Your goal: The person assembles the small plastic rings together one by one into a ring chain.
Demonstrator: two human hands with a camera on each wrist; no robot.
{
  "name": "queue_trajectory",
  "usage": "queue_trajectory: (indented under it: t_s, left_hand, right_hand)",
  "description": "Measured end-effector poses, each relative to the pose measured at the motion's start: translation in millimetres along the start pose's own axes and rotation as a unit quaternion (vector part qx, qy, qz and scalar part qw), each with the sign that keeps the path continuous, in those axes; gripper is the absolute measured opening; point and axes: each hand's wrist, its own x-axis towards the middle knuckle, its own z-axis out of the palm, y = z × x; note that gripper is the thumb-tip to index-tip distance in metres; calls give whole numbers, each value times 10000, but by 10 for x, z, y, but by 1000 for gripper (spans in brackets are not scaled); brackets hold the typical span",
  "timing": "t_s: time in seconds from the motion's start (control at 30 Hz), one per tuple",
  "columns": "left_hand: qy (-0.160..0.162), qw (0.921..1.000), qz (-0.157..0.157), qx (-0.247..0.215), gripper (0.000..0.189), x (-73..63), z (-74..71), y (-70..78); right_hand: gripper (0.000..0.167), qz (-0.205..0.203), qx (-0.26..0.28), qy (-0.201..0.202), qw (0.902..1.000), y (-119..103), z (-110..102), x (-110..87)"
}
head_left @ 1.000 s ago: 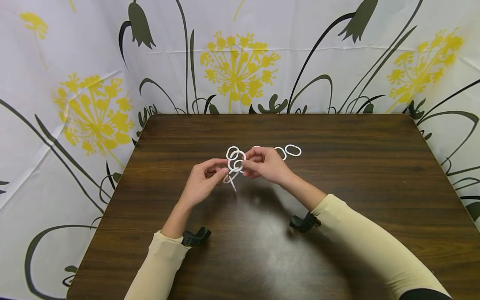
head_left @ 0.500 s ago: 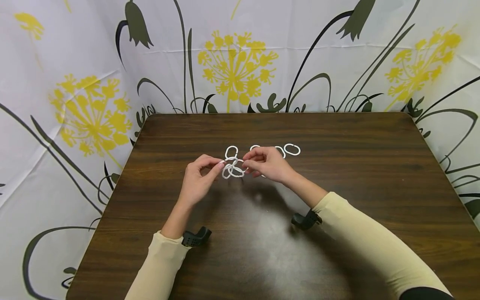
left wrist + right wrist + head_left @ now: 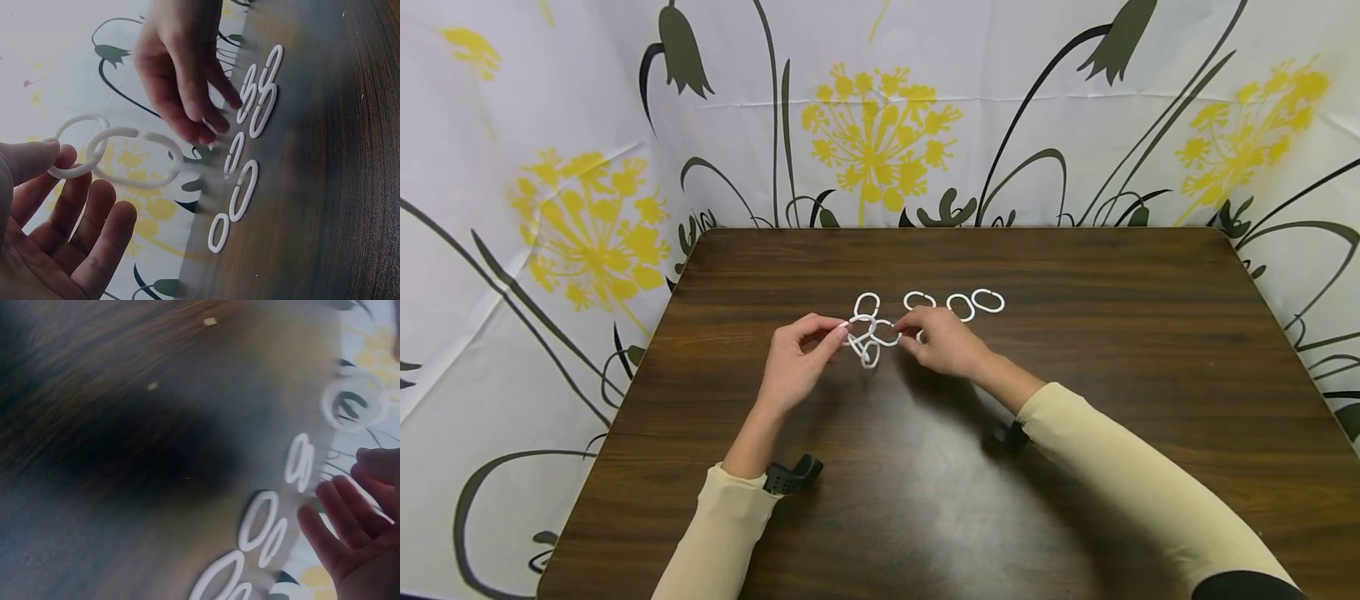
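My left hand [image 3: 796, 358] pinches a white oval chain link [image 3: 70, 173] between thumb and index finger, the other fingers spread loosely. A second white link [image 3: 137, 184] is threaded through it and reaches out towards the right, with a small gap showing in its upper side. My right hand [image 3: 951, 343] is close to the far end of that second link, thumb and fingers apart and nothing between them. Just below the held pair in the head view, more white link shapes [image 3: 870, 365] overlap.
Several loose white links [image 3: 244, 194] lie on the dark wood table [image 3: 1120, 350], mostly behind and beside the right hand. One loose link [image 3: 867, 293] lies behind the held pair. A flower-printed curtain [image 3: 1000, 117] hangs at the table's back and sides.
My right hand, which gripped the links, has let go and drawn back to the right. The left hand keeps its pinch, having moved slightly left, and the linked pair is now spread out.
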Motion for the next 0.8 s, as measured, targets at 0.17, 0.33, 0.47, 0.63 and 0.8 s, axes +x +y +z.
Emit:
queue_trajectory:
  t_s: [0.17, 0.33, 0.47, 0.63, 0.8]
  left_hand:
    - [-30, 9999, -20, -100, 18, 16, 13, -30]
    - [-72, 9999, 14, -121, 17, 25, 20, -40]
    - [-67, 9999, 19, -93, 18, 23, 22, -33]
    - [-91, 9999, -4, -136, 17, 24, 26, -36]
    - [-103, 9998, 77, -133, 16, 31, 25, -38]
  right_hand:
    - [31, -495, -905, -244, 9944, 21, 131, 80]
    - [43, -658, -1484, -534, 9853, 37, 270, 191]
    - [47, -562, -2095, -875, 9723, 16, 406, 280]
    - [45, -389, -2463, -1145, 9616, -46, 528, 352]
    - [41, -556, -2530, -1060, 9600, -70, 546, 357]
